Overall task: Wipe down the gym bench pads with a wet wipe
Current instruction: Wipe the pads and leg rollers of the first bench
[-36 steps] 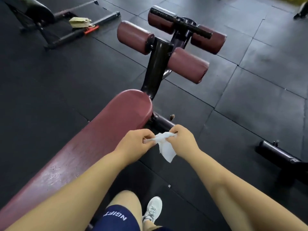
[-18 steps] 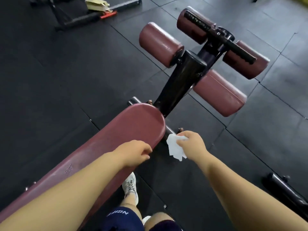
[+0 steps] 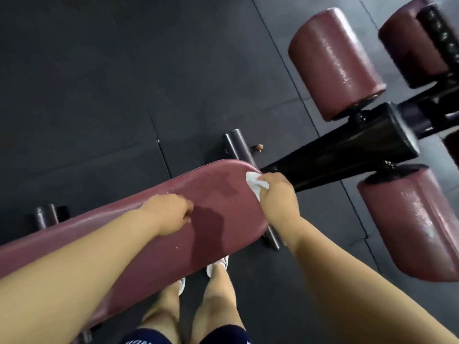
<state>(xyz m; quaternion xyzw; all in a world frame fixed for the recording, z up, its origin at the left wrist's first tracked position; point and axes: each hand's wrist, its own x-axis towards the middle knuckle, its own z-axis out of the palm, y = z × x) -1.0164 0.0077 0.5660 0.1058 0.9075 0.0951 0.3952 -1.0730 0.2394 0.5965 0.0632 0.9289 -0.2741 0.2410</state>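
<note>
A long maroon bench pad (image 3: 211, 189) runs from the lower left to the middle of the view. My right hand (image 3: 280, 197) grips a crumpled white wet wipe (image 3: 255, 183) and presses it against the rounded far end of the pad. Over the pad's top, left of the wipe, my left hand (image 3: 169, 212) hovers or rests with its fingers curled and nothing in it. Three maroon roller pads (image 3: 335, 63), (image 3: 412, 219), (image 3: 409, 43) sit on a black post (image 3: 347, 150) beyond the pad's end.
Dark rubber floor tiles (image 3: 99, 83) surround the bench. A metal crossbar (image 3: 236, 147) of the bench frame sticks out under the pad's end, another stub (image 3: 46, 216) at the left. My legs and white shoes (image 3: 218, 265) stand close beside the pad.
Both hands held the wipe off the pad's side; the left hand let go and moved over the pad. The right hand carried the wipe to the pad's end. The view tilted closer.
</note>
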